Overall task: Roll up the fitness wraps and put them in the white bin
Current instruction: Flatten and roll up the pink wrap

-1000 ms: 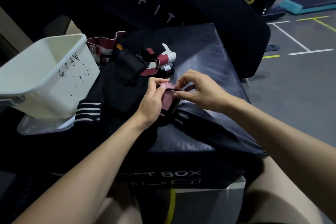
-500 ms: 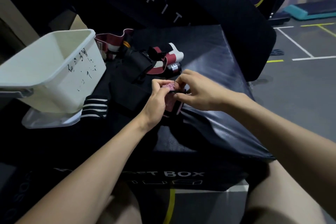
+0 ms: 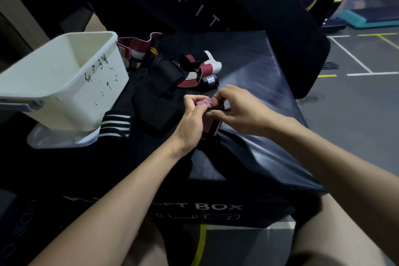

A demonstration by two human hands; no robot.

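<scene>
Head view looks down on a black padded box (image 3: 248,75) that carries a heap of fitness gear. Both hands meet over its middle: the left hand (image 3: 192,121) and the right hand (image 3: 239,110) each pinch the top of a pink wrap (image 3: 210,124), fingers curled onto a small rolled end, with the rest of the strip hanging down between the palms. Behind them lie a maroon-and-white wrap (image 3: 200,71) and a small black roll (image 3: 210,80), loose on the box. At the left, a white bin (image 3: 64,80) with scribbled writing sits tilted, resting on a clear lid (image 3: 60,140), near a black striped wrap (image 3: 115,125).
</scene>
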